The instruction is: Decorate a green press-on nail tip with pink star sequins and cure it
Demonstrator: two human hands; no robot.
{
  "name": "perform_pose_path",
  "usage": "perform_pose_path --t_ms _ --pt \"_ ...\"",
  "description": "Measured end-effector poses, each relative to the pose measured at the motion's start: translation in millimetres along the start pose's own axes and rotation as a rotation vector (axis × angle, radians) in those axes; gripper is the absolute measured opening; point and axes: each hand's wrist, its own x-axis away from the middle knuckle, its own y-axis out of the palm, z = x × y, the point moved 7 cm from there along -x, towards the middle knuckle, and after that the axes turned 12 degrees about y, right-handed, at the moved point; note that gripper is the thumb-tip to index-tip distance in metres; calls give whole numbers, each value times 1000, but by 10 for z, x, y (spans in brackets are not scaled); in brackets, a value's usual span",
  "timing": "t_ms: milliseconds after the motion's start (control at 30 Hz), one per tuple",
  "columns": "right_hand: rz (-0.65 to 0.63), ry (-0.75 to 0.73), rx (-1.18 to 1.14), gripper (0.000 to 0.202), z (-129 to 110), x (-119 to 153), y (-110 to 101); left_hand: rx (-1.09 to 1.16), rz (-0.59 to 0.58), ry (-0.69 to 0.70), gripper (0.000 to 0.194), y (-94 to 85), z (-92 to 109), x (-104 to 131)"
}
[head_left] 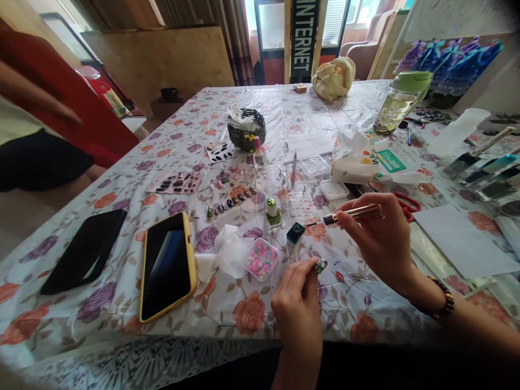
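At a table covered in a floral plastic tablecloth [101, 216], a person works on a press-on nail at lower centre of the frame. The left hand [298, 303] pinches a small green artificial nail [320, 265] between thumb and forefinger, fingers closed narrowly on it, just above the cloth and close to the table's near edge. The right hand [382, 238], at centre right, grips a slim gold-handled nail brush [351, 214] held level, its dark tip pointing left toward a dark polish bottle [295, 232] and apart from the nail.

Left of the hands lie a square box of pink sequins [261, 260], a crumpled tissue [229, 249], a yellow-cased phone [167, 265] and a black phone [83, 252], the last two near the front edge. A green bottle with a white cap [273, 212] and rows of painted nail tips [231, 203] fill the middle. Bare cloth opens between the two hands and along the front edge at lower left. Another person's arm [36, 95] shows at upper left, well clear of the table.
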Motion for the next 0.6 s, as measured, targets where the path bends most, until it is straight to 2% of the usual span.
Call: perform_pose_path --t_ms 133,367,600 --pt "2 109 -61 24 -29 26 -85 -40 -8 25 17 12 26 0" --pt "-185 299 -86 25 70 92 19 -40 -40 36 18 30 52 -20" --pt "-215 321 12 28 162 104 71 -30 -38 34 17 30 67 -15"
